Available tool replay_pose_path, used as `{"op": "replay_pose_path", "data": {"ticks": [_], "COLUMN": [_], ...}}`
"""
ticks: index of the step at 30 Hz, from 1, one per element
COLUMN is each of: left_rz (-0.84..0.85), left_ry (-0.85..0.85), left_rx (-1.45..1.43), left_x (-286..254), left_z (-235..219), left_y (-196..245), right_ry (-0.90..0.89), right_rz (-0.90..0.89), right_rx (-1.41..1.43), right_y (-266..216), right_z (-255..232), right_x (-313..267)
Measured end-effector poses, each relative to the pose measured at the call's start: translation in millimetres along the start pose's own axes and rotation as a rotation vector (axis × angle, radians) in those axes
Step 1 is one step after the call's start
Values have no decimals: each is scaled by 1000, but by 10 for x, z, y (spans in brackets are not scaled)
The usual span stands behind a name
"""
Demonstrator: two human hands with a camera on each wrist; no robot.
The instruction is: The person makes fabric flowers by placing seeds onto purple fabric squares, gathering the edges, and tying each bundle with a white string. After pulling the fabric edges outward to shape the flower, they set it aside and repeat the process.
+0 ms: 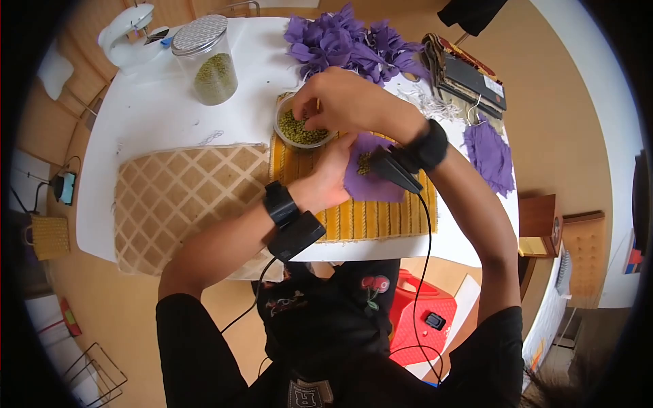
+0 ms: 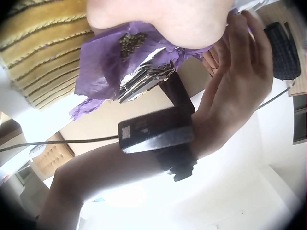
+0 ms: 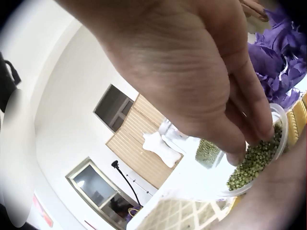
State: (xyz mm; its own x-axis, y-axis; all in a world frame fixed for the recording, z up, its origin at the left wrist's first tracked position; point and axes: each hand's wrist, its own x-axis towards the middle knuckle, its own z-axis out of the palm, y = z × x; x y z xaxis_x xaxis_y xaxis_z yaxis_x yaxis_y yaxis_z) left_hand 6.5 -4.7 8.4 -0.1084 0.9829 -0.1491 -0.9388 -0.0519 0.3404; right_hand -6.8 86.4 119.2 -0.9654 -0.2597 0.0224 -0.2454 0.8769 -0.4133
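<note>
Head view: a round, clear bowl (image 1: 291, 142) of green beans (image 1: 298, 130) stands upright on the left part of a yellow ridged mat (image 1: 371, 221), its mouth facing up; being round, it shows no long axis. The right hand (image 1: 347, 102) reaches over it from the right, fingers bent downward and their tips among the beans; whether they pinch any, I cannot tell. The left hand (image 1: 329, 178) lies between the bowl and a purple cloth (image 1: 357, 189), close to both; its fingers are partly hidden, so I cannot tell whether it grasps either or is loose. The cloth lies on the mat, right of the bowl, with a small heap of beans (image 1: 364, 163) on it. Its visible part runs somewhat longer from far to near, the near end angled slightly right; the right wrist's camera covers some of it. The mat's long axis runs left to right, its ridges pointing away from the person.
</note>
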Motion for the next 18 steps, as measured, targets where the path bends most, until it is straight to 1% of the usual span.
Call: {"op": "replay_pose_path", "data": {"ticks": [2,3,7,9,10,11,12,14,15,16,17,18], "left_rz": [-15,-24,-32,-31,-29,-19,-9,2,13,14,0,-14], "left_ry": [36,62,67,31,29,88,148,140,135,134,91,48], "left_rx": [15,21,28,13,10,-21,-54,-48,-32,-38,-19,1], "left_x": [-28,-38,-72,-70,-60,-37,-15,-24,-32,-27,-15,-2], "left_z": [20,35,87,68,60,56,47,80,91,76,55,37], "left_y": [5,11,29,26,21,6,-16,-13,-3,-1,3,4], "right_ry": [-178,-175,-171,-163,-233,-306,-314,-192,-198,-167,-135,-141], "right_rz": [16,15,-29,-50,60,174,178,170,173,162,149,152], "right_rx": [-44,-42,-34,-21,85,189,186,357,357,364,368,365], "right_y": [94,134,232,264,232,211,222,255,252,228,202,175], "right_z": [137,193,292,253,171,88,17,-138,-216,-300,-368,-419], "right_x": [119,154,206,202,204,192,157,44,-39,-142,-237,-333]}}
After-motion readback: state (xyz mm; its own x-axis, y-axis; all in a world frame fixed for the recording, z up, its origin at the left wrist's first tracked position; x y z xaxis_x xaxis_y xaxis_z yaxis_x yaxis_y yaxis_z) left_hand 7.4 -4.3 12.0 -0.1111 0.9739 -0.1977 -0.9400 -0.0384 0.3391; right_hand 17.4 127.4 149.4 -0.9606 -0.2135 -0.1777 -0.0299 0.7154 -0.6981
